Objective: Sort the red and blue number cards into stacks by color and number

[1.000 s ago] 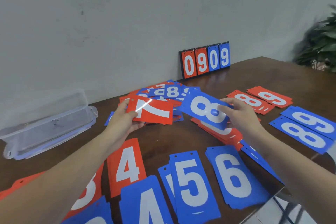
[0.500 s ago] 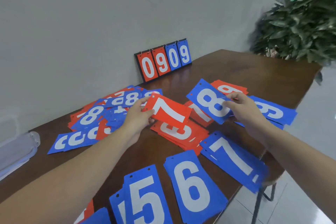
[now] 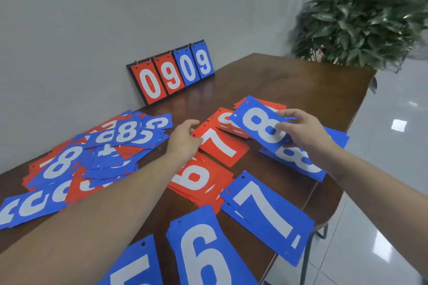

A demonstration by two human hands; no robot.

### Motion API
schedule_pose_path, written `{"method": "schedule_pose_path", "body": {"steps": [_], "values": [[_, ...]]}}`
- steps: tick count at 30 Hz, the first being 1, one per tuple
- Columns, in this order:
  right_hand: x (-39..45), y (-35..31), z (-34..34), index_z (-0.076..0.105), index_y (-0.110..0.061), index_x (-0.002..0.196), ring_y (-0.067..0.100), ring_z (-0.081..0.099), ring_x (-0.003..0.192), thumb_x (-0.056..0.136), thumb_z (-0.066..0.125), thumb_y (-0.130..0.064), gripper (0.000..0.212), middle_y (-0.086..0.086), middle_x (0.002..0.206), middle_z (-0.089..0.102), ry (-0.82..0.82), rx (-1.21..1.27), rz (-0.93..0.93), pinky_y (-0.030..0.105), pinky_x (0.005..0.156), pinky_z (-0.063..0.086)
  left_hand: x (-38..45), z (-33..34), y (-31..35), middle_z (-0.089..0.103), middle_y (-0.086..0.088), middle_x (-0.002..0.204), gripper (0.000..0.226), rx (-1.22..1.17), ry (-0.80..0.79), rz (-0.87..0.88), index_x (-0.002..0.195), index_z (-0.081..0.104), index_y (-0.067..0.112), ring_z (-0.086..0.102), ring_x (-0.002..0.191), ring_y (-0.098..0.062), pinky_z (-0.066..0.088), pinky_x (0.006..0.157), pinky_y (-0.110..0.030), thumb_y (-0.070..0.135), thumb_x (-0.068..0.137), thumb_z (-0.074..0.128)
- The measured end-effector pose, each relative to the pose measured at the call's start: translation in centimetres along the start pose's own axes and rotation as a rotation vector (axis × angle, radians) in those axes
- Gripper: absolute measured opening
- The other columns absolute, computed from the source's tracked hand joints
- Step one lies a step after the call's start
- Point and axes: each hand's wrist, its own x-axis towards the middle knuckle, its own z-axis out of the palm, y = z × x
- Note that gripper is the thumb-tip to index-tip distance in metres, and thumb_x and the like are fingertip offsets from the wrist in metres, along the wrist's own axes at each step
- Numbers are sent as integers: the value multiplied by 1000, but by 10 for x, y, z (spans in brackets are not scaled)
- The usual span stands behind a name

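Observation:
My left hand [image 3: 185,139] grips the near-left edge of a red 7 card [image 3: 222,146], which lies low on the brown table [image 3: 289,81] between a red 6 stack [image 3: 196,178] and a red 8 stack [image 3: 222,120]. A blue 8 card [image 3: 257,122] is pinched at its right end by my right hand [image 3: 305,132] and hangs tilted just above a blue 8 stack [image 3: 298,162]. A mixed pile of red and blue cards [image 3: 92,152] is spread at the left.
Blue 7 [image 3: 266,213], blue 6 [image 3: 201,250] and blue 5 [image 3: 136,266] stacks line the near edge. A flip scoreboard reading 0909 [image 3: 171,74] leans on the wall. A potted plant [image 3: 361,14] stands past the table's far right corner, where the table drops to a tiled floor.
My view swung to the right. My left hand brought the red 7 down toward the table beyond the red 6 stack. My right hand carried the blue 8 rightward over the blue 8 stack.

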Motion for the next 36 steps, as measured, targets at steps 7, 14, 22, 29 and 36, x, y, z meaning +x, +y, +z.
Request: {"method": "schedule_pose_path", "body": {"steps": [7, 14, 22, 29, 36], "values": [[-9, -3, 13, 52, -22, 102, 24, 64, 85, 91, 66, -12, 20, 13, 108, 62, -117, -76, 11, 32, 54, 59, -19, -22, -12, 42, 1, 142, 41, 73, 102, 99, 129, 56, 35, 45, 131, -19, 41, 109, -52, 28, 92, 69], [-40, -15, 7, 54, -30, 132, 16, 56, 88, 96, 56, -18, 38, -1, 121, 56, -167, -328, -80, 27, 57, 45, -71, -46, -19, 51, 7, 129, 26, 128, 98, 241, 115, 61, 37, 51, 121, -13, 48, 102, -47, 23, 94, 65], [-83, 1, -44, 61, -26, 130, 21, 60, 91, 94, 58, -14, 39, 4, 117, 64, -1, -360, -112, 26, 64, 47, -143, -32, 4, 59, 20, 126, 20, 332, -174, 624, 116, 65, 35, 44, 127, -6, 27, 110, -41, 31, 98, 59], [-87, 7, -94, 64, -18, 124, 5, 56, 69, 92, 56, -4, 35, -6, 88, 62, 119, -221, -48, 16, 50, 40, -164, -11, 24, 47, 17, 147, 36, 577, -423, 768, 133, 59, 42, 34, 138, -3, 16, 111, -39, 51, 99, 52], [-65, 20, -81, 65, -24, 125, 14, 58, 73, 92, 60, -13, 35, -4, 90, 62, 68, -354, -68, 27, 62, 47, -153, 9, 31, 42, 18, 152, 38, 579, -451, 718, 138, 53, 43, 32, 140, -3, 15, 113, -36, 50, 102, 46]]}}
